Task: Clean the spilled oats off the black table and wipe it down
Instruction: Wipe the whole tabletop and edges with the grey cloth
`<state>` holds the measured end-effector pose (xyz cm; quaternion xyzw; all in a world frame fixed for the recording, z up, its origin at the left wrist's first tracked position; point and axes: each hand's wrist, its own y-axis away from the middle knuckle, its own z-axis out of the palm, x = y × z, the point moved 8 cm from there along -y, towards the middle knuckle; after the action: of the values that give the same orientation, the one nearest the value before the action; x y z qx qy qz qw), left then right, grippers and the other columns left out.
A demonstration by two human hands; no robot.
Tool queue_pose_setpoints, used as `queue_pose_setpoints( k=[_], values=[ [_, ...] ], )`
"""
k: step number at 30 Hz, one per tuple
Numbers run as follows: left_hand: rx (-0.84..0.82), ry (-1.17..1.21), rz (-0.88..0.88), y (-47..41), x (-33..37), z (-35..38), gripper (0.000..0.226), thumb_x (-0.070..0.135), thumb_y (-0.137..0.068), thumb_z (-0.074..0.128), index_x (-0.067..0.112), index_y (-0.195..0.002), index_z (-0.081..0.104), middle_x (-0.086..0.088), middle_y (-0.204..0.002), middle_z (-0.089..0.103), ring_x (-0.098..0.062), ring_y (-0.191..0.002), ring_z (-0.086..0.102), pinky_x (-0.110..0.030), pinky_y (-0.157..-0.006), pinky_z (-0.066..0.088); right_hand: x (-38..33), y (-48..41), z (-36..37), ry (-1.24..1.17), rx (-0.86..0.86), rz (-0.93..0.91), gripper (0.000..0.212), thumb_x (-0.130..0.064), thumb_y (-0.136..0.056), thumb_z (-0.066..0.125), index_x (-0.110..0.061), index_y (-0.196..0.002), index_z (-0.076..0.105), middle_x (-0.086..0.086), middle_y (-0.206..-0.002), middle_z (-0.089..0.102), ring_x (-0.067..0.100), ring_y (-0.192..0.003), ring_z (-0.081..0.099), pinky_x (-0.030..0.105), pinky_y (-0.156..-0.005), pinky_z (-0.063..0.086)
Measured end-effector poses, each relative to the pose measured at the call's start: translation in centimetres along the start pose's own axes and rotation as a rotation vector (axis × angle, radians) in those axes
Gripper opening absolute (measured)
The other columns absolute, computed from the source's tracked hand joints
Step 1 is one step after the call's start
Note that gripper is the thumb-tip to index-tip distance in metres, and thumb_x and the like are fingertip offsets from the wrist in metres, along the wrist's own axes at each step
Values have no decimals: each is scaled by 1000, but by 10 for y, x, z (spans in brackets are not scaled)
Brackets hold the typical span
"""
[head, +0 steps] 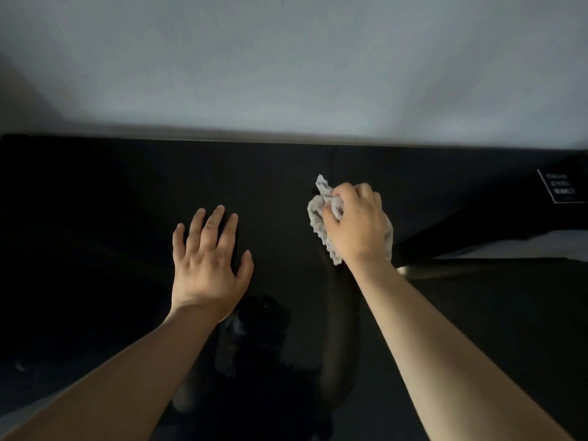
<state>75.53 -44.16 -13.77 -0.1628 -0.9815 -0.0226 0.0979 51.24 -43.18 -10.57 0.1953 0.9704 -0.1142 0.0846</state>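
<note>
A crumpled pale cloth (316,218) is gripped in the right hand (353,224), with the fingers curled round it and folds bunched out on the hand's left. It is held low on the black tabletop (95,202). The left hand (210,265) is laid flat, fingers straight and spread, well left of the right hand. One pale speck (19,366), too small to identify, is seen far left of the left hand.
</note>
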Motion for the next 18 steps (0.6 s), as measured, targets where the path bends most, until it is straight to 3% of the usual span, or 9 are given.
queue_pose_setpoints(
  k=[2,6,10,15,18],
  values=[
    [-7,-4,4,-1,0,0,67,51,-89,25,17,-146,33,-5,-155,25,-26,-146,10,-48,-118,5,1,37,-13,-63,35,-3,24,-46,-82,54,-23,-87,59,-3,-89,56,19,-80,53,27,-59,34],
    [-14,-14,9,0,0,0,67,51,-90,24,17,-146,32,-5,-155,24,-27,-146,10,-50,-118,5,0,125,-31,-128,-130,-38,23,-53,-81,53,-30,-82,55,-13,-82,50,8,-73,50,26,-60,44],
    [-7,-17,26,0,1,0,67,51,-90,24,16,-146,33,-7,-155,25,-28,-145,12,-51,-118,6,2,172,-49,-263,-197,-13,13,-43,-75,56,-30,-74,55,-14,-73,50,6,-65,52,27,-52,48],
    [4,-11,31,2,1,1,63,47,-92,28,15,-146,33,-8,-155,25,-29,-145,11,-51,-118,6,13,93,-77,-283,83,29,18,-45,-78,55,-28,-81,60,-10,-85,53,12,-81,55,33,-62,48],
    [16,-2,34,3,1,1,61,45,-93,35,15,-146,33,-7,-155,24,-28,-145,10,-50,-118,5,28,51,-47,-199,50,126,14,-40,-83,57,-29,-88,64,-8,-94,54,15,-89,55,38,-67,53]
  ],
)
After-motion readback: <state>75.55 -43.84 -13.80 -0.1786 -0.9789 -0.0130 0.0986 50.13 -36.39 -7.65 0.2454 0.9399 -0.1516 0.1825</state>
